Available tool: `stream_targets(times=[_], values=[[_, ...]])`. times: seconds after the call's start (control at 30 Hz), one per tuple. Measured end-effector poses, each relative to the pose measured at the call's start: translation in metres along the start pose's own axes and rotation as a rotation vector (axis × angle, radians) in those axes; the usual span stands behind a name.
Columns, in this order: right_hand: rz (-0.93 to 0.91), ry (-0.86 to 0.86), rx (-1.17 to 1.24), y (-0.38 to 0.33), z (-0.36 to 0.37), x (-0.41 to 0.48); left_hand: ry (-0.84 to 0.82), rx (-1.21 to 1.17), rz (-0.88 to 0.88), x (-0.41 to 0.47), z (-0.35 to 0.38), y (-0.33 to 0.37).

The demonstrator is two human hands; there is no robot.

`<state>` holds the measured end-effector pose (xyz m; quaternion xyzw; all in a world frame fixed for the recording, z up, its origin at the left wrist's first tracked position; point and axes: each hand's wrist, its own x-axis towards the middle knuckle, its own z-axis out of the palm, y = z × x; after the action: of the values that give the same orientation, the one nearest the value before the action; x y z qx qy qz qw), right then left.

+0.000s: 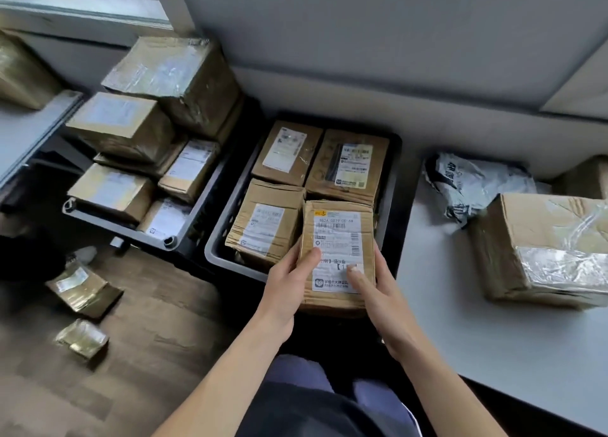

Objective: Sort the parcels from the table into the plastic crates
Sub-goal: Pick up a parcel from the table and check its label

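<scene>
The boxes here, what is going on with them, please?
A person is sorting parcels into crates. The left hand and the right hand hold a cardboard box by its sides, at the near right corner of the black crate, where three other boxes already lie. A second crate to its left is stacked high with more boxes. On the white table at the right, a large taped box and a grey mail bag wait.

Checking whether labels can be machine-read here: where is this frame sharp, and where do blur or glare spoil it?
Head view: sharpest on the held parcel, barcode readable; labels in the left crate soft and washed out; glare on the taped box on the table; floor packets blurred; wide-angle bends the table's edge.
</scene>
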<state>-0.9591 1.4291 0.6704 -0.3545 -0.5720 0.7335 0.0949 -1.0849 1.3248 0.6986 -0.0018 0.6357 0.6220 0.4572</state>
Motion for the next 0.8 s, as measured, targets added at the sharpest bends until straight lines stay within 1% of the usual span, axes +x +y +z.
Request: stream_targets(times=[0.07,0.17,0.23,0.33,0.4,0.5,0.6,0.7,0.8], values=[[-0.013,-0.02,0.011,-0.007,0.004,0.017,0.02,0.009,-0.002,0.012,-0.004,0.008],[0.005,0.019,0.002,-0.01,0.012,0.035,0.016,0.009,-0.005,0.027,-0.015,0.017],[0.05,0.047,-0.013,-0.01,0.019,0.047,0.012,0.015,0.003,0.04,-0.024,0.025],[0.099,0.062,0.004,-0.016,0.042,0.068,0.011,0.03,-0.005,0.062,-0.049,0.043],[0.101,0.063,0.012,-0.021,0.064,0.082,0.022,0.043,-0.02,0.078,-0.075,0.056],[0.115,0.075,-0.01,-0.029,0.108,0.102,0.085,0.066,-0.032,0.103,-0.128,0.077],[0.157,0.049,-0.017,-0.033,0.17,0.124,0.137,0.094,-0.012,0.126,-0.192,0.101],[0.199,0.045,0.016,-0.036,0.242,0.137,0.158,0.129,0.022,0.14,-0.257,0.128],[0.232,0.043,0.081,-0.035,0.297,0.145,0.167,0.214,0.052,0.145,-0.309,0.148]])
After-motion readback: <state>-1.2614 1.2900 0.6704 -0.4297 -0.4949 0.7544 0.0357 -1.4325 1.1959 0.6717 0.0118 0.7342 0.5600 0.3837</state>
